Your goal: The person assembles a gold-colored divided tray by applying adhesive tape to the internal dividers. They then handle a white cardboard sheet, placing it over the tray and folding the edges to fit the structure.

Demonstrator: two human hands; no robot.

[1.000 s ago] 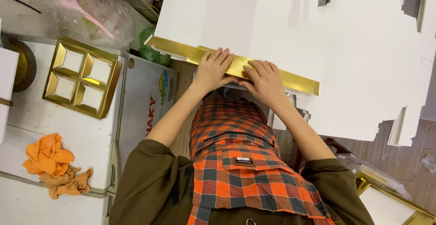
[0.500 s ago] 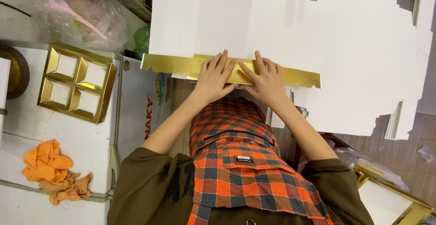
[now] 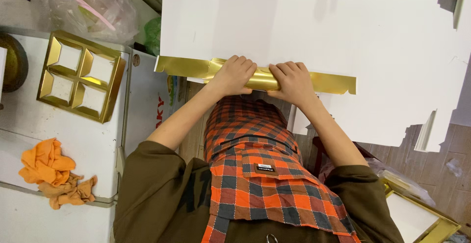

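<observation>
Gold foil card strip (image 3: 324,82) lies along the white bench's (image 3: 343,37) near edge; left hand (image 3: 235,74) and right hand (image 3: 293,80) both grip its curled middle (press evenly, knuckles level).

the strip (image 3: 255,78) under the fingers (image 3: 243,66) of both hands is shiny gold, with a brighter gleam between the two sets of knuckles. beyond the fingertips the big sheet (image 3: 304,22) is plain white. below the wrists the apron (image 3: 260,174) is orange, red and grey-blue plaid over olive-brown sleeves (image 3: 152,189). well off to the left-hand side of the fingers, a gold four-cell tray (image 3: 81,76) with white insides lies on a white surface (image 3: 93,145), and a crumpled orange cloth (image 3: 51,172) lies nearer the elbow.
</observation>
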